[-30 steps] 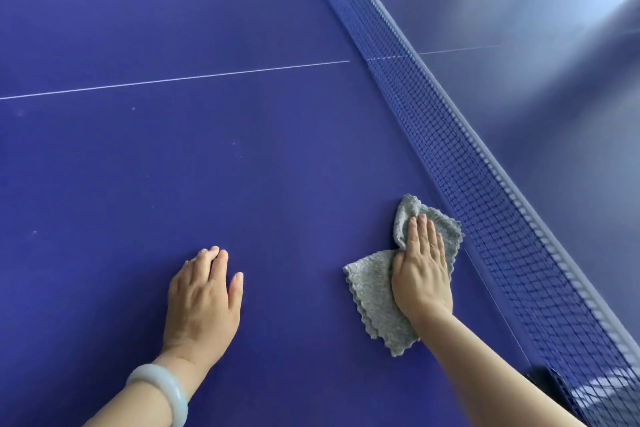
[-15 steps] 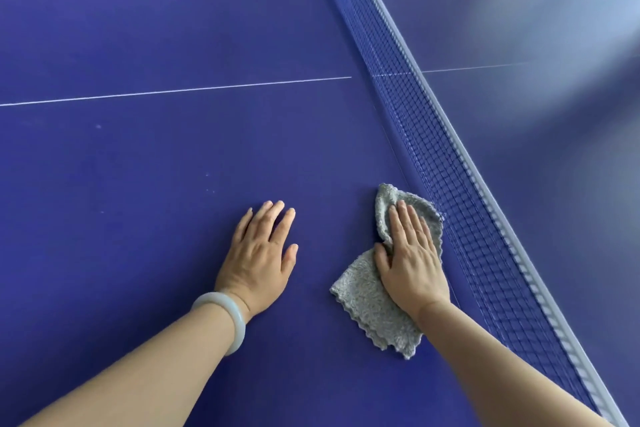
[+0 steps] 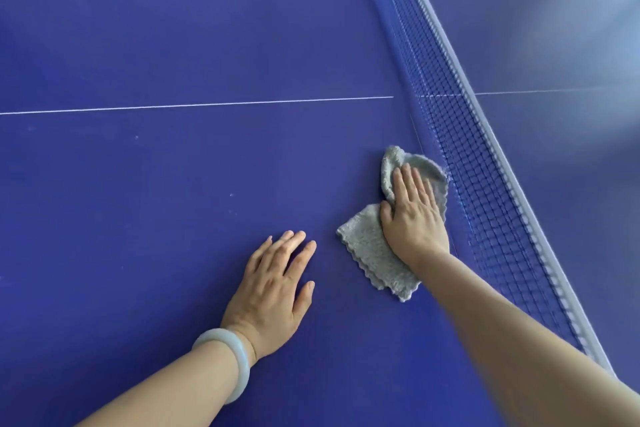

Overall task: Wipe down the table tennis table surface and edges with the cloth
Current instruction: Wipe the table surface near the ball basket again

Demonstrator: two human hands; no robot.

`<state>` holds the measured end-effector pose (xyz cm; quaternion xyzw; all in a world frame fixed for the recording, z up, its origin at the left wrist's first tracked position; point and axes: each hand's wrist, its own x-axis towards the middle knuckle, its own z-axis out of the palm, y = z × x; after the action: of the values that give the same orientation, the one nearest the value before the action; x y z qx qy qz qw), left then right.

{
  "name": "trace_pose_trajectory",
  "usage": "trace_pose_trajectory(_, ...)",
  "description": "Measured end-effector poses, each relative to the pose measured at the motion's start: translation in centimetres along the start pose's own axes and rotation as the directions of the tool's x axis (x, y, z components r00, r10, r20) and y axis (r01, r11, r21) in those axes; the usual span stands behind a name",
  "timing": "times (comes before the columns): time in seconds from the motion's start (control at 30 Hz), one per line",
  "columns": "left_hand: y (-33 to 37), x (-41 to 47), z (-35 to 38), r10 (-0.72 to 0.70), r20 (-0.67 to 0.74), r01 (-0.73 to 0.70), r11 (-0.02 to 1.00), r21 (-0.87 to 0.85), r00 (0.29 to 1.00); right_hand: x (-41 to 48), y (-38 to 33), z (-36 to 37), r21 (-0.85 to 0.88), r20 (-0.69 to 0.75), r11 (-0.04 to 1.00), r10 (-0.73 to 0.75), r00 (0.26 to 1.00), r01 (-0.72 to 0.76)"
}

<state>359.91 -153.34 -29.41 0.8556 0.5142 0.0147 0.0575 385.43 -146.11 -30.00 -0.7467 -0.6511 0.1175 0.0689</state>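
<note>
On the blue table (image 3: pixel 173 218), my flat right hand (image 3: pixel 414 222) presses the cloth (image 3: pixel 367 246) seemingly against the net (image 3: pixel 467 156), my left hand (image 3: pixel 273 288) spread open for support.

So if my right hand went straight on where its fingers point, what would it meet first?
Probably only bare table: the right hand, on the cloth, points alongside the net, not into it.
</note>
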Motion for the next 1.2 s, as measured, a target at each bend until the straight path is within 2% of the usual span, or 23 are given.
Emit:
trace_pose_trajectory(0.13, 0.2, 0.1, 0.0, 0.006, 0.007, -0.006, 1.0, -0.001, 1.0, -10.8, -0.5, 1.0, 0.006, -0.047, 0.995, -0.097, 0.994, 0.097)
trace_pose_trajectory(0.23, 0.5, 0.1, -0.2, 0.011, 0.013, -0.011, 1.0, -0.012, 1.0, -12.4, 0.1, 1.1, -0.01, -0.046, 0.993, -0.116, 0.992, 0.115)
trace_pose_trajectory(0.43, 0.5, 0.2, -0.3, 0.005, -0.003, -0.005, 1.0, -0.018, 1.0, -0.9, 0.4, -0.4, 0.01, -0.039, 1.0, -0.003, 0.999, 0.003)
trace_pose_trajectory(0.7, 0.4, 0.4, -0.7, -0.007, 0.033, 0.008, 1.0, -0.025, 0.999, 13.2, -0.7, -1.9, 0.005, 0.014, 0.995, -0.103, 0.995, 0.103)
trace_pose_trajectory(0.87, 0.1, 0.6, -0.2, -0.015, 0.033, 0.016, 1.0, -0.021, 0.999, 16.8, -1.3, -1.9, -0.015, -0.017, 0.999, -0.045, 0.999, 0.045)
trace_pose_trajectory(1.03, -0.1, 0.2, 0.1, -0.017, 0.041, 0.017, 1.0, 0.002, 0.999, 10.1, -2.5, -0.7, -0.006, -0.031, 0.997, -0.076, 0.997, 0.075)
trace_pose_trajectory(1.2, 0.2, 0.2, 0.1, -0.014, 0.042, 0.015, 1.0, -0.027, 0.999, -3.5, -1.4, 0.9, -0.036, -0.012, 0.972, -0.232, 0.973, 0.231)
